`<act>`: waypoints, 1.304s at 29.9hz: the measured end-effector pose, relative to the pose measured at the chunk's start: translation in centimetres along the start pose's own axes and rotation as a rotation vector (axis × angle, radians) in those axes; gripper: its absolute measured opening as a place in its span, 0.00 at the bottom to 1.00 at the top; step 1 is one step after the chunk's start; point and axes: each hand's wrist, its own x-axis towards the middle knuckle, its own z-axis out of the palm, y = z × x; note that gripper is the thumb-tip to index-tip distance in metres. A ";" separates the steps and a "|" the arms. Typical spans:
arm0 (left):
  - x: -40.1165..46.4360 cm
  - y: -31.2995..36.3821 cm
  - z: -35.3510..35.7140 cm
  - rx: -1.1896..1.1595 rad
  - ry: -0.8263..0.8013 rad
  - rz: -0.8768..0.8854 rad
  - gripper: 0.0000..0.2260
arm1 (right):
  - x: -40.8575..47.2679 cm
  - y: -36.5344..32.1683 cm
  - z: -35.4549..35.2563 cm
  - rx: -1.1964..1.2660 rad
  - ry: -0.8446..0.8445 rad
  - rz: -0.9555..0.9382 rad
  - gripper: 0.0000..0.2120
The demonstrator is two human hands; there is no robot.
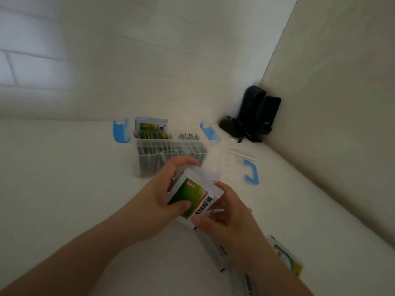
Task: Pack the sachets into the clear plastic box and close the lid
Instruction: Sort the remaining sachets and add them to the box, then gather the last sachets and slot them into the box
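Note:
A small stack of green-and-white sachets [193,194] is held between both hands just in front of the clear plastic box [171,146]. My left hand [162,193] grips the stack's left side, thumb on the green face. My right hand [222,218] holds its right and lower edge. The box stands open on the white surface, with several sachets standing upright inside it and one sachet [150,124] sticking up at its back left. Blue latches [121,130] [210,132] hang open at its two ends. The clear lid [239,165] with a blue clasp lies flat to the right.
More loose sachets [286,256] lie on the surface under and right of my right forearm. A black pouch and dark device [254,116] sit in the back right corner. White walls close the back and right sides.

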 end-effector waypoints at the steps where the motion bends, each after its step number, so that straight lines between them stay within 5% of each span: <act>1: -0.2 0.2 0.0 -0.011 -0.006 0.016 0.34 | 0.0 -0.1 0.4 -0.019 0.023 -0.031 0.22; 5: -0.5 0.8 0.0 -0.063 0.012 0.052 0.39 | -0.1 -1.3 1.1 -0.085 0.099 -0.139 0.18; 8: -0.1 1.7 -0.5 -0.125 0.079 0.044 0.31 | 0.4 -3.3 0.1 -0.110 0.129 -0.186 0.18; 11: 1.3 3.7 -2.0 0.116 0.172 0.105 0.13 | 2.5 -6.4 -1.5 -0.314 0.177 -0.291 0.14; 14: 4.3 6.1 -4.4 0.437 0.308 0.231 0.06 | 6.2 -9.5 -2.8 -0.377 0.191 -0.370 0.15; 20: 11.8 5.3 -7.9 0.790 0.326 0.130 0.05 | 16.0 -9.2 -3.3 -0.512 0.195 -0.313 0.13; 27: 15.5 2.0 -9.2 0.855 0.197 0.018 0.05 | 21.3 -6.2 -3.4 -0.564 0.118 -0.185 0.17; 31: 15.5 0.9 -9.1 0.832 0.036 -0.035 0.15 | 21.9 -4.8 -3.4 -0.540 0.014 -0.162 0.20; 39: 14.6 2.5 -8.9 0.767 0.182 0.089 0.13 | 20.4 -5.1 -3.6 -0.514 0.111 -0.231 0.10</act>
